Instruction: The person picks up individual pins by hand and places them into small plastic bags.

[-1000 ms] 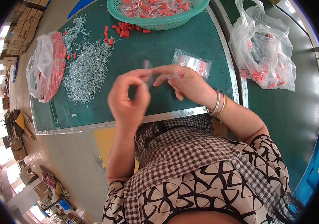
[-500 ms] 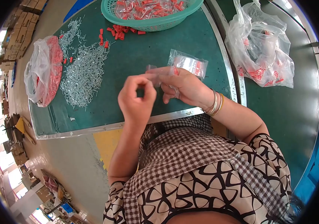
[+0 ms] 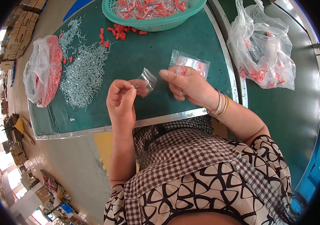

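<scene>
Silvery metal fasteners (image 3: 85, 77): heaped on the green surface (image 3: 160, 43), at ten o'clock from the left hand. Left hand (image 3: 121, 103): fingers closed in a pinch, by which a small clear bag (image 3: 148, 79) is held at its near edge. Bag: raised at two o'clock from those fingers, long axis seemingly along one-to-seven o'clock, left hand nearer. Right hand (image 3: 190, 84): held apart at three o'clock from the bag, thumb extended, other fingers curled; whether anything is gripped cannot be told.

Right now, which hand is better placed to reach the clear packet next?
Probably the right hand: it looks nearer the clear packet; the left hand is farther, pinching a small bag.
</scene>
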Demonstrator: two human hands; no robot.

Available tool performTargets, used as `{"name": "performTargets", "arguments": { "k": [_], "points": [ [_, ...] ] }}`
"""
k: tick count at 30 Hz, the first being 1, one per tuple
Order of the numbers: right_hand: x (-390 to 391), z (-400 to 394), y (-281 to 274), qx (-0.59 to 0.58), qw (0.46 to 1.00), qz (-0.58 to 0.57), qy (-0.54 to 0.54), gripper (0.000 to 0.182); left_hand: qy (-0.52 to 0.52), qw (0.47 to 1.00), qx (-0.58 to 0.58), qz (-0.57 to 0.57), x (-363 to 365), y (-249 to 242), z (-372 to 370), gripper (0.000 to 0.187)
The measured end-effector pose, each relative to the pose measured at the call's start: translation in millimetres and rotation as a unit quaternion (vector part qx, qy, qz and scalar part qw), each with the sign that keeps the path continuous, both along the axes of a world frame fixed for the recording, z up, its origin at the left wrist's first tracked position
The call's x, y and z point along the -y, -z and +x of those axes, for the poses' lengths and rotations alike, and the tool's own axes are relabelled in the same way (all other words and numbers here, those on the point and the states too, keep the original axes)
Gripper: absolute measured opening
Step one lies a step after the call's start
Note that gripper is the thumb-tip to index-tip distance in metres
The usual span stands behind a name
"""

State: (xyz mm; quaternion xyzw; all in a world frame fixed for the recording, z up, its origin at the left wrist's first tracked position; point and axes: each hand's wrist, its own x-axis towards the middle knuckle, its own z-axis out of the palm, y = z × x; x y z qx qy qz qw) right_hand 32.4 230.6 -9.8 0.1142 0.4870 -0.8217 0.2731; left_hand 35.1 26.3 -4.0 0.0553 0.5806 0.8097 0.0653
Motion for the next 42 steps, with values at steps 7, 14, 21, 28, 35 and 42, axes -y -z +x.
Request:
{"name": "performTargets", "arguments": {
  "k": [7,14,21,28,35,42],
  "points": [
    [1.6,0.5,-4.8,0.02,0.998,0.044,-0.041,0.043,0.031,0.999,0.016,0.011,9.3,-2.1,5.3,0.003],
    [-0.2,2.9,-0.2,-0.005,0.99,-0.087,-0.107,0.032,0.054,0.998,0.024,-0.02,9.2,-8.2,8.4,0.002],
    [3.9,6.2,-5.7,-0.047,0.995,0.001,-0.086,0.023,0.032,0.997,0.013,-0.067,14.8,-8.2,9.2,0.004],
    [5.8,8.3,-13.8,-0.113,0.977,0.161,-0.085,0.015,0.016,0.999,0.024,-0.032,2.9,-6.7,9.3,0.02],
    [10.6,14.2,-17.0,-0.157,0.962,0.207,-0.081,0.016,0.085,0.99,0.086,-0.076,5.1,3.8,10.3,0.018],
    [13.2,15.9,-10.0,-0.173,0.962,0.199,-0.076,0.02,0.065,0.992,0.069,-0.087,1.1,4.8,10.6,0.012]
  ]
}}
